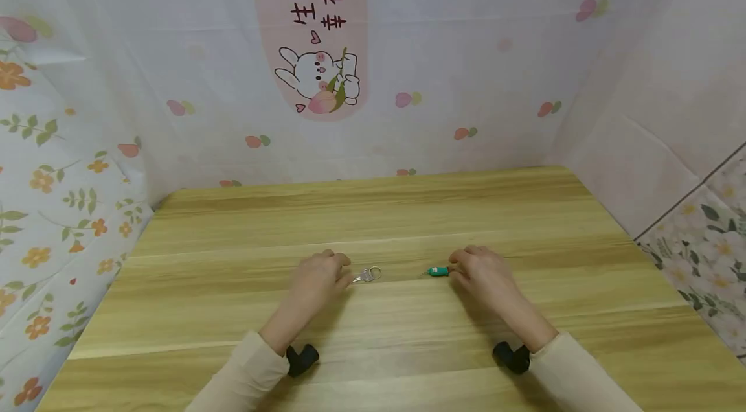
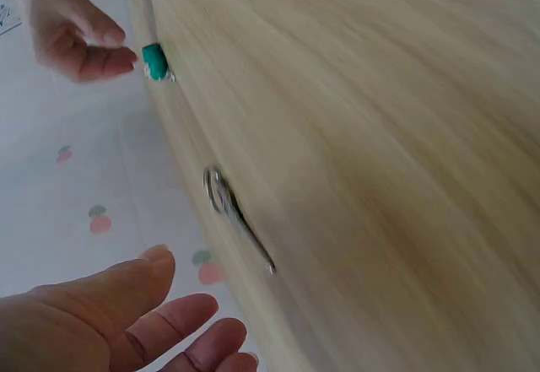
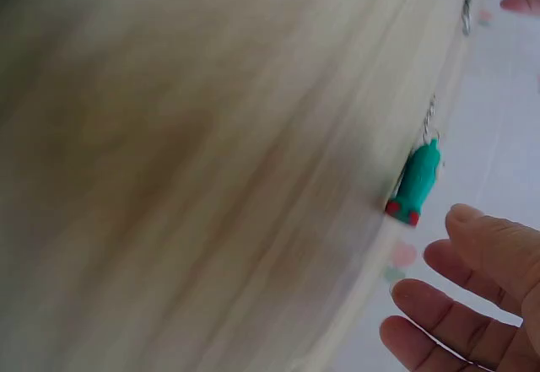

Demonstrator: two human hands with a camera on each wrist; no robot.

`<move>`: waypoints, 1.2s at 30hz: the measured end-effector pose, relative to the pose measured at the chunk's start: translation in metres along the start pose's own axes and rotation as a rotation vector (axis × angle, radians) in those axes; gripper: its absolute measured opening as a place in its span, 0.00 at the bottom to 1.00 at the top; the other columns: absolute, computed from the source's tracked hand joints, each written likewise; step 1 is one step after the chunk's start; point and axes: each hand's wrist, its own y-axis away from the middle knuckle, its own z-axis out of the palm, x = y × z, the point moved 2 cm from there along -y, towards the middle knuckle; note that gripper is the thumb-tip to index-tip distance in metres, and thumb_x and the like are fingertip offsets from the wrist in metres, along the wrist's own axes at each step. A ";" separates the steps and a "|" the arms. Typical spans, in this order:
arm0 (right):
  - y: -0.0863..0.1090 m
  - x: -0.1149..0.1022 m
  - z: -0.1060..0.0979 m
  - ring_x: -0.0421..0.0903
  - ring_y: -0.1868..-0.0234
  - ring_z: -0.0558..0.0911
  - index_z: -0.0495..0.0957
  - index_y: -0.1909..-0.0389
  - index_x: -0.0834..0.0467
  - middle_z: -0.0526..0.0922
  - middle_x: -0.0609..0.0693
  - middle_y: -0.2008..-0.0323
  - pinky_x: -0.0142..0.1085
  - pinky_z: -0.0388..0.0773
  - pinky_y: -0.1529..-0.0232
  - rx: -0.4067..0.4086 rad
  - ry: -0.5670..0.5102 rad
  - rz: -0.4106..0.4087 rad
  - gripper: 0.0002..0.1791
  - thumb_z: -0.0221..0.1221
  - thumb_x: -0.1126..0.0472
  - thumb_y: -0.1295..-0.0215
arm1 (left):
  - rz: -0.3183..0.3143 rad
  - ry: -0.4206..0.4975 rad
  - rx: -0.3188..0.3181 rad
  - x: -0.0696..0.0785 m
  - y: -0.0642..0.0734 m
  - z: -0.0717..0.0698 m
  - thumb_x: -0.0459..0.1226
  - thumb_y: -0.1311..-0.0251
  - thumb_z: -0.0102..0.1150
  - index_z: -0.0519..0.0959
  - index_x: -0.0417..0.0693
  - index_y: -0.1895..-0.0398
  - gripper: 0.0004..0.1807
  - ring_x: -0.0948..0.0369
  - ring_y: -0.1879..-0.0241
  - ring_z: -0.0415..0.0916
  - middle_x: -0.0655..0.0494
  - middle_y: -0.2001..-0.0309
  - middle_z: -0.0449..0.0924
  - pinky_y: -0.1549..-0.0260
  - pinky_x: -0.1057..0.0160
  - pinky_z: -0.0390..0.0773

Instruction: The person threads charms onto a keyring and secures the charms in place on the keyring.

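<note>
A silver key-like metal piece [image 1: 365, 276] with a split ring [image 1: 375, 273] lies on the wooden table, just right of my left hand [image 1: 320, 276]. That hand's fingers are loosely bent and apart from the metal, with bare space between thumb and fingers in the left wrist view. Farther right lies a small green figure charm [image 1: 438, 271] with a short chain [image 3: 429, 117] pointing left and red spots at its other end. My right hand [image 1: 480, 269] hovers at the charm's red end, thumb and fingers parted and relaxed, holding nothing.
The wood-grain table [image 1: 384, 347] spreads under both hands. A white printed cloth [image 1: 466, 62] hangs behind it, and floral cloth [image 1: 52, 237] covers the left side. Black wrist pieces [image 1: 302, 360] sit below each wrist.
</note>
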 end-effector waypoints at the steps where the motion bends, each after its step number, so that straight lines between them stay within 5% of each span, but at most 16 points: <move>1: -0.002 -0.002 0.002 0.51 0.67 0.79 0.81 0.67 0.59 0.82 0.53 0.69 0.42 0.77 0.66 0.002 -0.002 -0.009 0.10 0.70 0.65 0.51 | 0.009 0.004 -0.004 0.003 -0.002 0.002 0.43 0.45 0.65 0.83 0.46 0.60 0.14 0.56 0.69 0.78 0.52 0.67 0.81 0.71 0.59 0.76; 6: -0.011 -0.010 0.008 0.46 0.72 0.75 0.79 0.71 0.57 0.80 0.49 0.73 0.35 0.72 0.73 -0.030 -0.002 -0.026 0.10 0.71 0.65 0.54 | 0.034 0.022 -0.023 0.015 -0.012 0.010 0.44 0.48 0.67 0.82 0.46 0.62 0.14 0.60 0.74 0.73 0.55 0.71 0.78 0.76 0.64 0.71; 14: -0.020 -0.019 0.019 0.47 0.69 0.76 0.78 0.72 0.56 0.79 0.49 0.72 0.37 0.75 0.70 -0.127 -0.018 -0.035 0.10 0.71 0.64 0.53 | 0.013 0.110 -0.082 0.022 -0.023 0.024 0.43 0.45 0.65 0.80 0.45 0.58 0.15 0.58 0.69 0.73 0.54 0.66 0.77 0.72 0.64 0.71; 25: -0.023 -0.021 0.025 0.44 0.74 0.73 0.75 0.76 0.55 0.77 0.47 0.75 0.35 0.70 0.74 -0.118 -0.046 -0.069 0.12 0.69 0.69 0.53 | -0.029 0.144 -0.156 0.028 -0.034 0.031 0.41 0.42 0.63 0.77 0.48 0.64 0.08 0.60 0.74 0.64 0.57 0.71 0.69 0.73 0.63 0.66; 36: -0.018 -0.029 0.019 0.37 0.75 0.69 0.75 0.75 0.54 0.76 0.43 0.76 0.29 0.67 0.74 -0.034 -0.160 -0.163 0.10 0.67 0.68 0.49 | 0.005 0.276 -0.064 0.028 -0.031 0.028 0.34 0.47 0.66 0.77 0.48 0.75 0.06 0.66 0.78 0.67 0.60 0.77 0.77 0.78 0.69 0.67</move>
